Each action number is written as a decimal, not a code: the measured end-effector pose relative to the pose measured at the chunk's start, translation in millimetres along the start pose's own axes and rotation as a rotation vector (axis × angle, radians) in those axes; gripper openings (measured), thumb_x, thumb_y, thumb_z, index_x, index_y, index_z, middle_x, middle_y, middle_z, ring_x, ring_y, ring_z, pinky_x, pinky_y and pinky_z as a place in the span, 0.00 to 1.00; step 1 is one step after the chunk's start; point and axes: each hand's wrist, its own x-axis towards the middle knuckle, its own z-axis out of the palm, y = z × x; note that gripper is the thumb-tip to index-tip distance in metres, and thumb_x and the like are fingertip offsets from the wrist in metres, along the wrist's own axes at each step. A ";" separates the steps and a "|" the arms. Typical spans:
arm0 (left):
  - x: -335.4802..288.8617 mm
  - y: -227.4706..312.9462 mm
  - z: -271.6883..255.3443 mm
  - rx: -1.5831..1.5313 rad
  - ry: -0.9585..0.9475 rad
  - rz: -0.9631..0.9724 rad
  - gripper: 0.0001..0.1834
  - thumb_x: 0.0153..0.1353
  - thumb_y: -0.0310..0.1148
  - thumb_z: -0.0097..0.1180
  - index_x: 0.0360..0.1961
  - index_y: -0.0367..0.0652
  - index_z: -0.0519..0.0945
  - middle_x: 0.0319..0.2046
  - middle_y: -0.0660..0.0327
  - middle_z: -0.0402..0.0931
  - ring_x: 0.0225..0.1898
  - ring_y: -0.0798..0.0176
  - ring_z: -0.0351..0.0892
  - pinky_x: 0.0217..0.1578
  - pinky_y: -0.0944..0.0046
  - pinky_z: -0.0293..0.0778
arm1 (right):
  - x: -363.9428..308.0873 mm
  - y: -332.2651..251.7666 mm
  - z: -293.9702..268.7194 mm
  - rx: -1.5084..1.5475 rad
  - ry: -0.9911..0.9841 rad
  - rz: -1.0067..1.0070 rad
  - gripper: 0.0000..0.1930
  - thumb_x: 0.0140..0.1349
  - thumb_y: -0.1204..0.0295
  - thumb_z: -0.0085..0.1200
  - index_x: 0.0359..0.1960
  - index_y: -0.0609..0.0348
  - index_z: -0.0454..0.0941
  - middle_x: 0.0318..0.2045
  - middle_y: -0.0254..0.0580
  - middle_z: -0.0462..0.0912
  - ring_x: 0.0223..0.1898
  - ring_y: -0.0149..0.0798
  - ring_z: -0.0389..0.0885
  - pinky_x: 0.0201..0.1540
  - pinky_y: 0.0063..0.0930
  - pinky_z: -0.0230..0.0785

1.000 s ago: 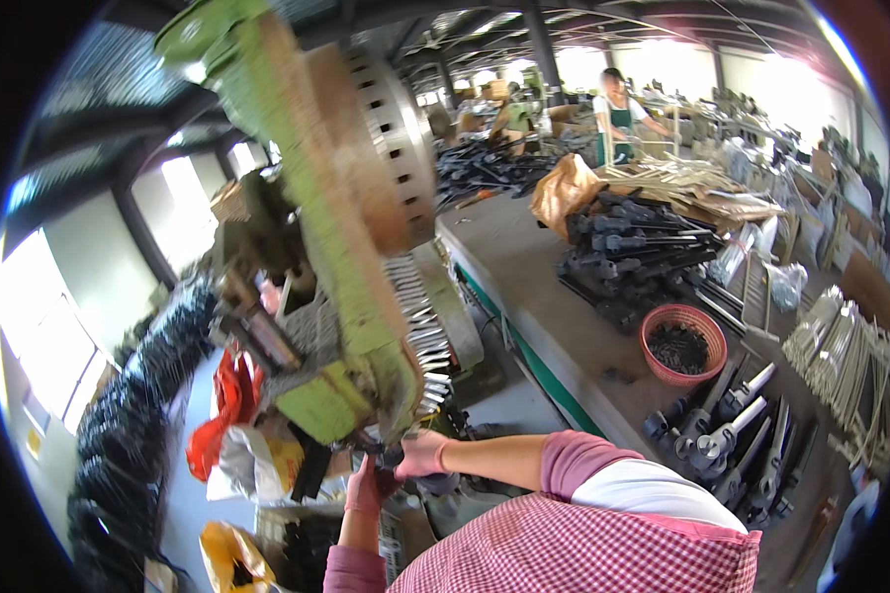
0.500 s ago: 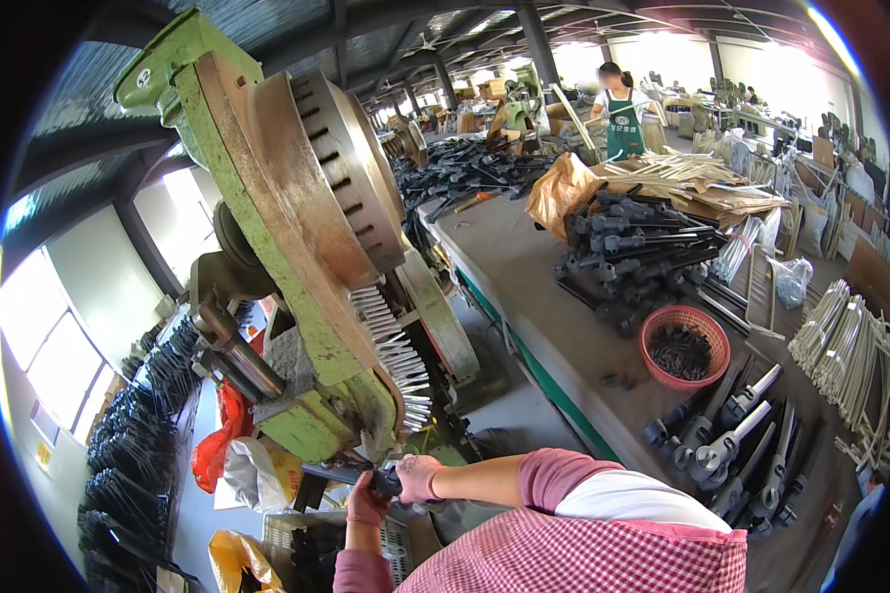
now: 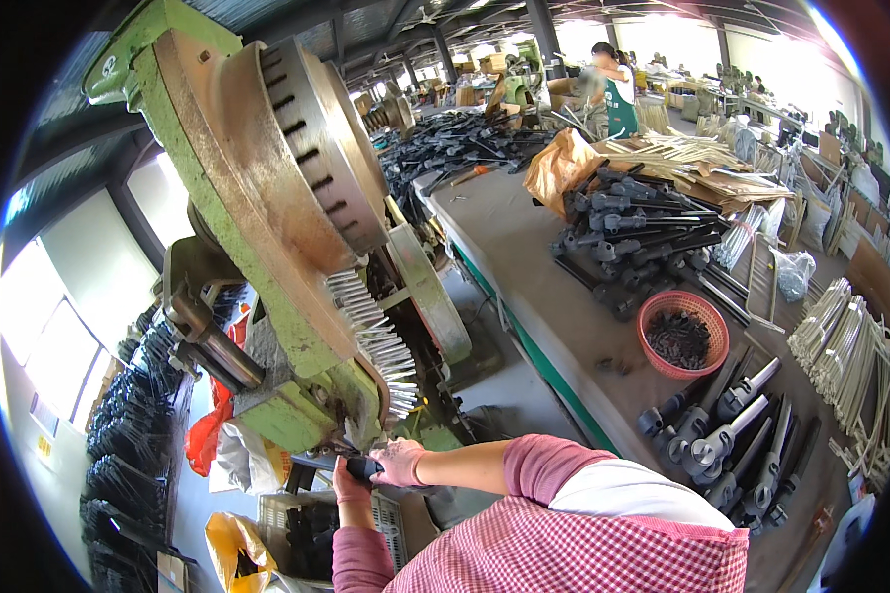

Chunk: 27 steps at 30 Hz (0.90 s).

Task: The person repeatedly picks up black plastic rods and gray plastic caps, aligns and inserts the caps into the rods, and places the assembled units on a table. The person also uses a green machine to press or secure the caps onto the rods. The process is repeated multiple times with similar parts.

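Both my hands are at the lower end of a large green press machine [image 3: 307, 395] with a rusty flywheel. My left hand [image 3: 350, 482] is closed round a black part [image 3: 363, 468], its lower side mostly hidden by the fingers. From the right, my right hand [image 3: 401, 463] in a thin pinkish glove grips the same part, fingers bent over it. The part's far end reaches toward the press's lower jaw [image 3: 354, 440]; whether they touch I cannot tell. Just above the hands, a row of bright metal pins [image 3: 374, 341] sticks out beside the flywheel.
Below my hands stands a pale plastic crate [image 3: 391, 524] with black parts. On the table [image 3: 485, 227] to the right are a red basket [image 3: 682, 339] of small black pieces and piled black fittings [image 3: 643, 237]. A co-worker [image 3: 618, 94] stands beyond. Black bundles [image 3: 124, 494] line the left wall.
My hands have moved slightly up and left with the black part, closer to the press jaw. The view has shifted a little, and the co-worker has turned with an arm raised.
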 end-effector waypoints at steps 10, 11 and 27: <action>-34.3 1.9 47.1 -0.065 -0.129 0.070 0.16 0.72 0.40 0.54 0.54 0.44 0.81 0.48 0.61 0.85 0.49 0.59 0.83 0.53 0.55 0.77 | -6.1 9.7 4.5 -0.129 0.168 0.050 0.38 0.46 0.41 0.62 0.45 0.67 0.79 0.38 0.54 0.86 0.42 0.47 0.88 0.45 0.38 0.81; -40.2 3.9 50.7 -0.090 -0.203 0.080 0.15 0.71 0.38 0.56 0.54 0.44 0.82 0.47 0.62 0.85 0.46 0.60 0.83 0.50 0.58 0.78 | -5.9 11.4 2.2 -0.114 0.139 0.103 0.37 0.43 0.42 0.63 0.42 0.68 0.80 0.38 0.55 0.86 0.42 0.47 0.88 0.45 0.36 0.81; -16.2 21.5 55.8 0.226 0.159 -0.220 0.08 0.64 0.42 0.62 0.35 0.51 0.80 0.26 0.67 0.83 0.24 0.65 0.84 0.19 0.63 0.80 | -2.1 11.4 0.8 -0.014 0.095 0.120 0.39 0.39 0.47 0.70 0.52 0.59 0.81 0.51 0.54 0.83 0.56 0.54 0.80 0.61 0.41 0.72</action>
